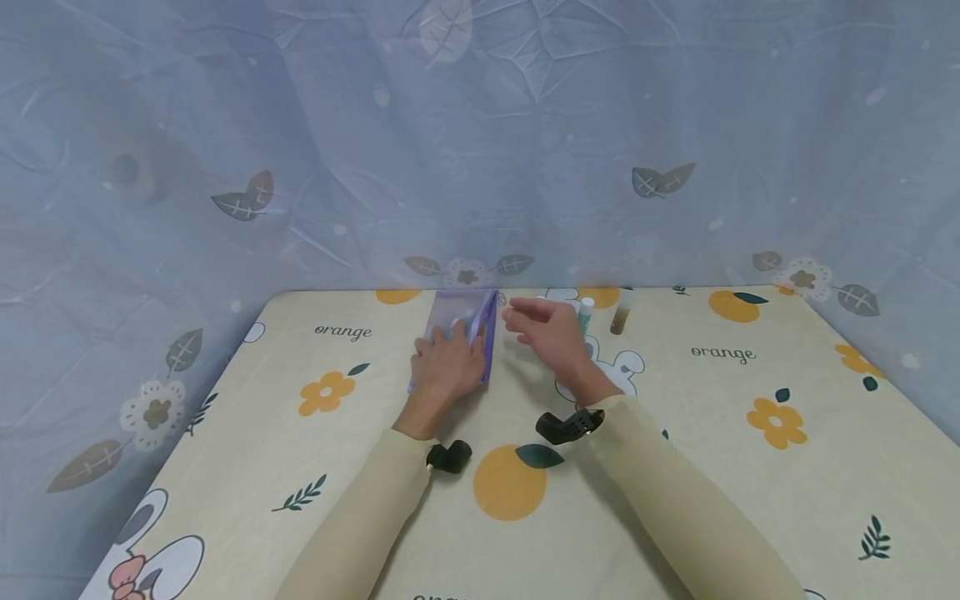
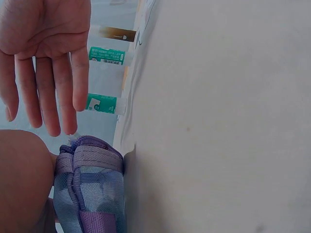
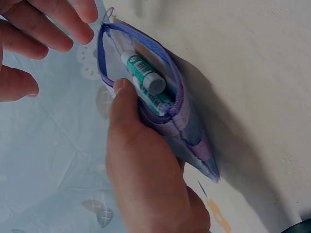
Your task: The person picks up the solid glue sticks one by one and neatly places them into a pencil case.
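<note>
My left hand (image 1: 447, 365) holds a purple-edged mesh zipper pouch (image 1: 490, 337) at the back of the table. In the right wrist view, the left thumb lies at the rim of the pouch's open mouth. Two green-labelled glue sticks (image 3: 143, 73) with pale ends lie inside the pouch (image 3: 182, 114). My right hand (image 1: 551, 333) hovers just right of the pouch, fingers extended and holding nothing. Beyond it stands a green glue stick (image 1: 586, 312) with a white cap; the left wrist view shows a second loose glue stick (image 2: 101, 103), mostly hidden in the head view.
A brown tube with a clear end (image 1: 619, 320) stands right of the loose glue sticks. The table has a cream cloth (image 1: 675, 400) printed with oranges, flowers and rabbits. A pale blue patterned curtain (image 1: 480, 167) hangs behind the table's back edge.
</note>
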`<action>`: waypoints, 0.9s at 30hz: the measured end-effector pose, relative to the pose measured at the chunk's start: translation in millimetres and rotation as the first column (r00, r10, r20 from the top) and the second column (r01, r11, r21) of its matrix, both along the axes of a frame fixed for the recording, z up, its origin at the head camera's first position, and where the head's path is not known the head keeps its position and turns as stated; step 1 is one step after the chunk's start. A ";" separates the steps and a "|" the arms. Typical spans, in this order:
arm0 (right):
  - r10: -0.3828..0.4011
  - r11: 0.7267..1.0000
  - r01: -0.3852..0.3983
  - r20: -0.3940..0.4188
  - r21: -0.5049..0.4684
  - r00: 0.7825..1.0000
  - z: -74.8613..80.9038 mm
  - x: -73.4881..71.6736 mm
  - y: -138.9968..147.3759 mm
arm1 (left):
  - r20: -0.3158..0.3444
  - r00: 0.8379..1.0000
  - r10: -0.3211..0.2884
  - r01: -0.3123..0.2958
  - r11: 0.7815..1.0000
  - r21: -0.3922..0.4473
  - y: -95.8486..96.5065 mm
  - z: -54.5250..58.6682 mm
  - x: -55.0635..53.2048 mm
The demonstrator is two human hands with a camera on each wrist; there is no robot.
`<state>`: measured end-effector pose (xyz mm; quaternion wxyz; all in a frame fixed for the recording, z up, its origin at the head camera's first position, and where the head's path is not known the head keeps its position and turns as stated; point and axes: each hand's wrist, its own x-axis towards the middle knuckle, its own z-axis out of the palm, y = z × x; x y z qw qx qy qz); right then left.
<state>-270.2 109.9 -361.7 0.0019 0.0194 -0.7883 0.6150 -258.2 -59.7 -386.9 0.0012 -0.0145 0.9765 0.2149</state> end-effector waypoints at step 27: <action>-0.025 0.999 0.024 -0.033 -0.037 0.999 22.4 -4.4 32.7 | -0.005 1.000 -0.009 0.009 1.000 0.016 -0.3 -0.4 -0.1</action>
